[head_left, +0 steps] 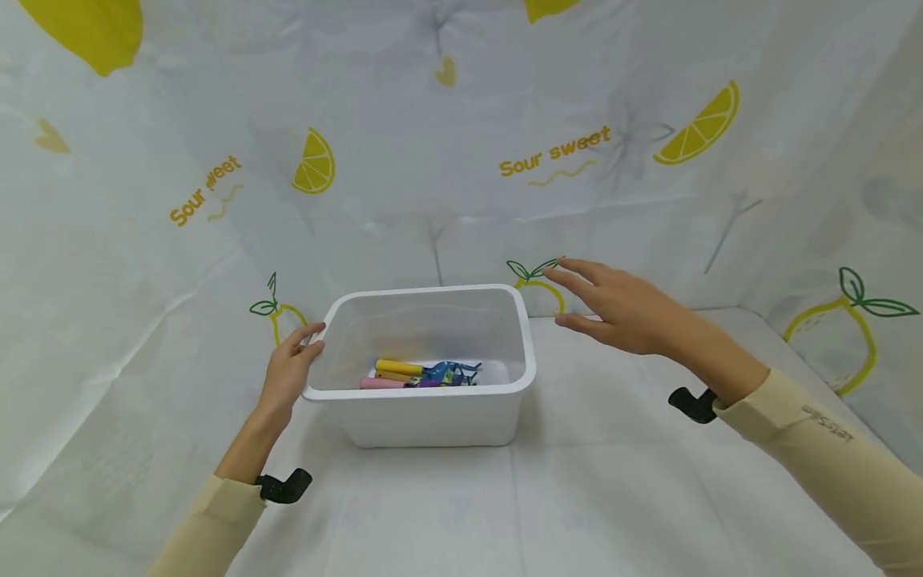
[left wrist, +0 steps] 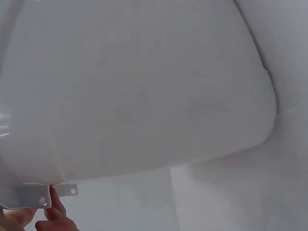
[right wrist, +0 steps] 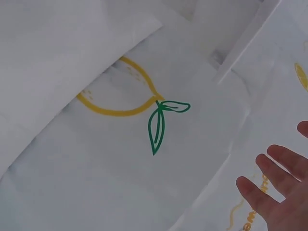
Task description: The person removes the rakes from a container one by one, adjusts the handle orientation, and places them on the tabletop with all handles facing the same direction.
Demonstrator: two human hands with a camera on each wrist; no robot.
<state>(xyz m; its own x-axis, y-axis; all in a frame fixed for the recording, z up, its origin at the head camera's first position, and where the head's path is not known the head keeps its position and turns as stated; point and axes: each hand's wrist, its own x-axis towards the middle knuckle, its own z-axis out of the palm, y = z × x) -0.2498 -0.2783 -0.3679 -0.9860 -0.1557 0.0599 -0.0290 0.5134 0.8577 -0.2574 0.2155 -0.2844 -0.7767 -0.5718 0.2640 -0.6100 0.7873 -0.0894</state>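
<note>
A white plastic bin (head_left: 433,421) stands on the cloth-covered surface. My left hand (head_left: 288,365) grips its left rim, thumb on top near the inside edge. From below, the left wrist view shows the bin's wall (left wrist: 144,96) and fingers (left wrist: 57,219) under the rim's lip. In the bin lies a small bunch of colourful tubes (head_left: 399,367), yellow, orange and pink, with shiny blue and purple crinkled ends. My right hand (head_left: 613,308) hovers in the air right of the bin, holding nothing, its fingers spread and fairly straight.
A white cloth (head_left: 461,513) printed with lemons and "Sour sweet" covers the surface and rises as walls behind and at both sides. The back wall (head_left: 404,232) stands close behind the bin. Black wrist cameras (head_left: 284,486) sit on both forearms.
</note>
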